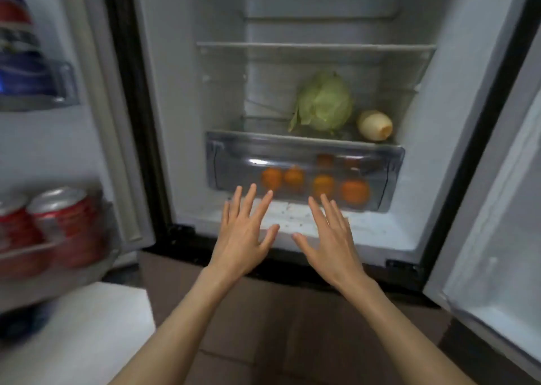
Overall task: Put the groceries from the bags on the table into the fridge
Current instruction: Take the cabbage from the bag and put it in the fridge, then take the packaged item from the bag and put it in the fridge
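The fridge stands open in front of me. Its clear bottom drawer (pixel 228 162) holds several oranges (pixel 354 191). On the glass shelf above the drawer sit a green cabbage (pixel 325 102) and, to its right, a pale round vegetable (pixel 375 125). My left hand (pixel 244 232) and my right hand (pixel 330 238) are stretched out side by side just in front of the drawer, fingers straight and spread, holding nothing. Their fingertips reach the drawer's lower front edge; whether they touch it I cannot tell.
The left door (pixel 96 115) hangs open with red cans (pixel 66 223) in its lower rack and a blue and red bottle (pixel 17 51) above. The right door (pixel 491 253) is open too. A white surface (pixel 96 335) lies at lower left. Upper shelves (pixel 316 46) are bare.
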Motion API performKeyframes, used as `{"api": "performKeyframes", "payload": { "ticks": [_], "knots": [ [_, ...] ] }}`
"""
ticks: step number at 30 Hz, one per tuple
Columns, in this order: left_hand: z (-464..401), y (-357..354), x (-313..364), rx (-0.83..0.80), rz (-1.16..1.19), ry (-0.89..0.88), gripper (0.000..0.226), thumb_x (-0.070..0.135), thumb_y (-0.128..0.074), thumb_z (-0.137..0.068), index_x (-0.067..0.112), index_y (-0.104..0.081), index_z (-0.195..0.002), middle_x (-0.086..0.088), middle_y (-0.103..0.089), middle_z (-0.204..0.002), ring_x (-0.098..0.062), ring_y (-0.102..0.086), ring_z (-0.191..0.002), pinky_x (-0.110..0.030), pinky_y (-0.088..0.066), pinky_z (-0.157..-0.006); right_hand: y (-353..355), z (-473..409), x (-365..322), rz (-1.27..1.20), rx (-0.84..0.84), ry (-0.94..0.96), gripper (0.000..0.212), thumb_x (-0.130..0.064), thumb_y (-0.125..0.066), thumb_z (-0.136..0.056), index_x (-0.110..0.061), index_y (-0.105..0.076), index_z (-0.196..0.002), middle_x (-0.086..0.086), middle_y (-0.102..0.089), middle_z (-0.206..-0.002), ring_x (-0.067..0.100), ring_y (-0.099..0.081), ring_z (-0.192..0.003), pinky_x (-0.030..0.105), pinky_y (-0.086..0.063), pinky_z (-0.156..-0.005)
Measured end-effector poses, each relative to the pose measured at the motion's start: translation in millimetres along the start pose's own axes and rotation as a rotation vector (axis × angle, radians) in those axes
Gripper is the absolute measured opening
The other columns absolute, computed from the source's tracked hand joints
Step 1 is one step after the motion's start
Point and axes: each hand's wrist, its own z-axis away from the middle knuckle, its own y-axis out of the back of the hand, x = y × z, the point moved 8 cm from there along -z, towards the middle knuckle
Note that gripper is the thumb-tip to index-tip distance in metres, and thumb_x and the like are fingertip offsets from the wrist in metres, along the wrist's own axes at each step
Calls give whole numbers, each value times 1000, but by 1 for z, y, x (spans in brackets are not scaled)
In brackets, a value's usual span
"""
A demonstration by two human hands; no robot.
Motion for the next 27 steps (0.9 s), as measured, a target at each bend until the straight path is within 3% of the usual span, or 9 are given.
{"api": "performKeyframes", "payload": {
  "ticks": [5, 11, 13, 18, 22, 25, 27],
  "knots": [
    [130, 7, -36, -65, 31, 242, 73, 61, -20, -79, 31, -20, -146, -2, -12, -156, -24, 3, -144, -43, -4, -114, -55, 93, -20, -91, -190, -16, 73, -50, -44, -92, -30, -1, -148, -4, 11, -157, 6, 17, -139, 36, 6, -117],
    [294, 32, -103, -190, -41, 582, 80, 69, -12, -74, 35, -16, -146, -1, -7, -157, -28, 4, -144, -49, -6, -114, -119, 174, -71, -127, -401, -14, 74, -50, -45, -91, -28, -3, -148, 0, 8, -158, 16, 11, -144, 43, 2, -117],
    [342, 53, -119, -185, -75, 651, 79, 69, -12, -75, 35, -16, -146, -1, -7, -157, -28, 5, -144, -49, -6, -114, -138, 195, -110, -140, -450, 44, 74, -49, -46, -91, -27, -5, -149, 1, 6, -158, 17, 10, -145, 44, 1, -116],
    [480, 125, -157, -54, -73, 908, 62, 51, -39, -92, 33, -16, -146, 0, -5, -158, -24, 6, -144, -46, -4, -116, -195, 263, -233, -180, -616, 205, 73, -48, -45, -92, -26, -4, -149, 2, 7, -158, 17, 11, -144, 45, 3, -116],
    [606, 196, -189, 1, -74, 1128, 64, 53, -40, -91, 32, -15, -147, 1, -6, -157, -22, 7, -144, -46, -6, -117, -240, 337, -341, -221, -734, 319, 73, -51, -43, -92, -27, -3, -149, 1, 5, -158, 17, 9, -145, 44, 1, -116],
    [681, 251, -212, -12, -167, 1186, 67, 60, -34, -88, 32, -16, -146, 0, -8, -157, -23, 5, -144, -48, -6, -117, -266, 386, -421, -248, -800, 424, 74, -53, -42, -91, -27, -5, -149, 1, 4, -158, 19, 8, -145, 45, -2, -118],
    [720, 286, -221, -37, -236, 1214, 64, 52, -40, -91, 31, -15, -147, -1, -4, -158, -24, 7, -144, -46, -2, -116, -278, 410, -474, -270, -823, 503, 74, -53, -43, -91, -26, -6, -149, 2, 3, -158, 20, 7, -145, 45, -2, -118]
  ]
}}
